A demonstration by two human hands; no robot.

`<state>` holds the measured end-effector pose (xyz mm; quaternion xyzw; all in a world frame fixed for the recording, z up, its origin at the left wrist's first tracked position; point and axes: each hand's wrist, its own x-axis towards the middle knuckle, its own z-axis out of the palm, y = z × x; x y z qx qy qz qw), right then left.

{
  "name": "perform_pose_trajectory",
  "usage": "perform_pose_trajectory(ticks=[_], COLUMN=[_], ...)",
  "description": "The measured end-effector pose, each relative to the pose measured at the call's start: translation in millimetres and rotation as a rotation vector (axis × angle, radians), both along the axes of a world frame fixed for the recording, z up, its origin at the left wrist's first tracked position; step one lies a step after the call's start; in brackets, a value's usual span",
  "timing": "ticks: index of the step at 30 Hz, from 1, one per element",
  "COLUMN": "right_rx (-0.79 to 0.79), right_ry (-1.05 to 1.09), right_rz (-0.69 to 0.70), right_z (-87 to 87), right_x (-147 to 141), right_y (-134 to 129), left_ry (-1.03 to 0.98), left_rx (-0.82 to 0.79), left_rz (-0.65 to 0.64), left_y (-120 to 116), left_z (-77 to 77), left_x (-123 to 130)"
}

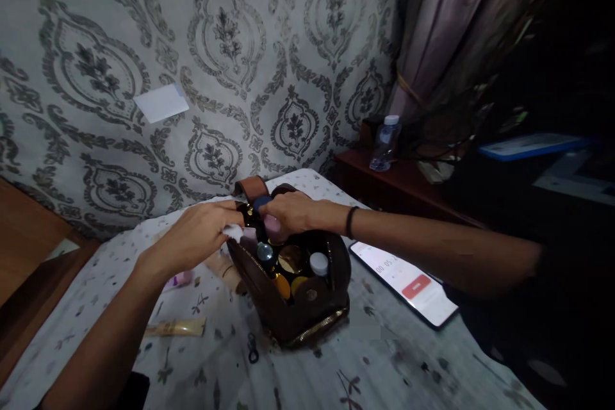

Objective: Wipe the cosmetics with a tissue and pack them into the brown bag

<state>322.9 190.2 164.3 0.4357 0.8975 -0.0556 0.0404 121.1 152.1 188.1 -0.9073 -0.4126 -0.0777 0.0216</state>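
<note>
A dark brown zip bag [269,307] stands open on the bed with several small bottles and jars inside. My left hand [195,234] is closed at its left rim, fingers curled over the edge; a small white piece [233,232] shows by the thumb. My right hand [291,213] reaches into the far end, its fingers bent down beside a pink rounded item [272,228] and a dark blue item [262,203]. What those fingertips grip is hidden. Nearer me in the bag sit a white-capped bottle [318,264], a gold round lid [290,259] and an orange round item [281,286].
A lit phone [408,285] lies right of the bag. On the left are a yellowish tube [177,327], a beige tube [225,272] and a purple item [180,278]. A clear bottle [384,144] stands on a dark red table [408,182] near the patterned wall.
</note>
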Motion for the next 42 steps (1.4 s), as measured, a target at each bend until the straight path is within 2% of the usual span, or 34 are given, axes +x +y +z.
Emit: perform_pose_trajectory(ticks=[5, 10, 17, 23, 35, 39, 42], right_rx=[0.040, 0.025, 0.069, 0.093, 0.060, 0.048, 0.038], right_ry=[0.200, 0.132, 0.197, 0.277, 0.243, 0.282, 0.393], right_rz=[0.076, 0.109, 0.132, 0.117, 0.181, 0.121, 0.018], right_z=[-0.2, -10.6, -19.8, -29.3, -23.3, -20.1, -14.2], right_x=[-13.6, -34.3, -25.0, -22.5, -13.3, -10.4, -2.6], right_y=[12.7, 20.9, 27.2, 31.6, 33.4, 37.3, 40.5], left_ry=[-0.028, -0.036, -0.056, -0.171, -0.234, -0.219, -0.216], left_rx=[-0.068, -0.060, -0.037, -0.063, -0.091, -0.091, -0.088], left_rz=[-0.026, 0.005, -0.045, -0.085, -0.066, -0.059, -0.040], left_y=[-1.6, 0.9, 5.0, 12.2, 4.2, 2.0, 0.7], left_z=[0.8, -3.4, -7.3, -12.2, -12.9, -13.2, -13.3], left_x=[0.8, -1.1, -0.9, 1.2, -2.8, -1.7, -1.1])
